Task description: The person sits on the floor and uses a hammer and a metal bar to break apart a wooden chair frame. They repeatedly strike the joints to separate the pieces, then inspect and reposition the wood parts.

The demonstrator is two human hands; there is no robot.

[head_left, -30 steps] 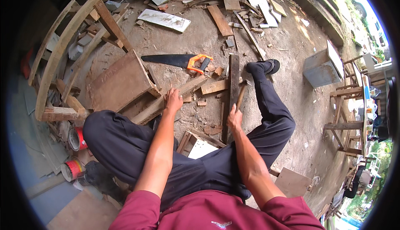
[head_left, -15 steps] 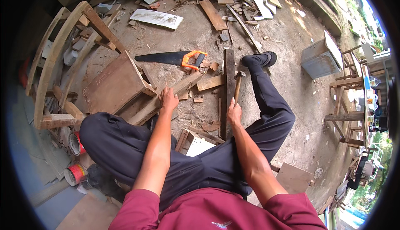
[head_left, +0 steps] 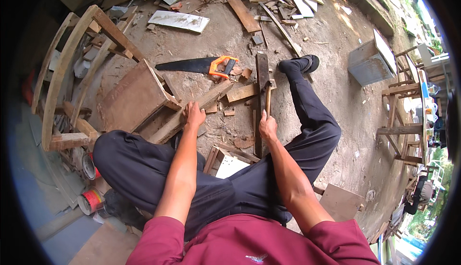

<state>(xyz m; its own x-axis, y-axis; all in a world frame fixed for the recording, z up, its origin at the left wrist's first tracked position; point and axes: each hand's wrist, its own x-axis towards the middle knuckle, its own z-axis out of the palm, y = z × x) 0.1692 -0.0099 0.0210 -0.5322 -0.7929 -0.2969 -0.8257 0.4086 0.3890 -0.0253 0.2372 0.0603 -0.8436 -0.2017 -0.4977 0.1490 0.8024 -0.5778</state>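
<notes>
My right hand (head_left: 268,126) is closed around the handle of a hammer (head_left: 268,102). Its head is over or against the long dark wooden plank (head_left: 262,70) lying between my legs; contact is hard to make out. My left hand (head_left: 194,114) grips a pale wooden beam (head_left: 170,128) that slants up to the right, its fingers partly hidden. Beside that beam sits a brown wooden box-like piece (head_left: 129,97). A short wooden block (head_left: 241,92) lies between the beam and the dark plank.
A handsaw (head_left: 201,66) with an orange handle lies beyond my hands. At left stands a curved wooden frame (head_left: 62,73), with red cans (head_left: 89,200) nearer me. Scrap boards (head_left: 245,15) cover the far ground. A grey box (head_left: 367,63) and wooden tables (head_left: 403,130) are at right.
My right hand has shifted slightly left, and the hammer's head has swung from the right of the dark plank to over it. My left hand stays on the beam.
</notes>
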